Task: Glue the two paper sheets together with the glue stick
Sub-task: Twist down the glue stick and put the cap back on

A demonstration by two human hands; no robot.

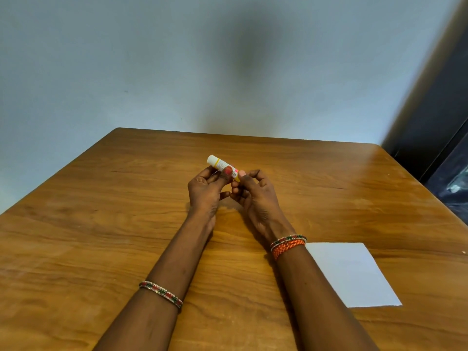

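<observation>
Glue stick is held up above the middle of the bench by both hands, its white cap end pointing toward ten o'clock and its yellow base end toward four o'clock. The left hand is closed around the middle of the tube with thumb and fingertips, while the right hand is pinched on the base end, the remaining fingers curled loosely and holding nothing else. A white paper sheet lies flat on the bench at about four o'clock from the hands, well apart from them and just beside the right forearm; only one sheet can be made out, and whether a second lies under it cannot be told. The cap appears to be on, so the step in hand is judged to be opening or readying the stick. For that to go well, the tube should be gripped firmly at the body while the cap is pulled straight off rather than bent sideways, and the base should be twisted only a little, so that a short length of glue is raised and does not snap or smear. The cap is best set down within reach, away from the paper, before the stick is carried toward the sheet.
</observation>
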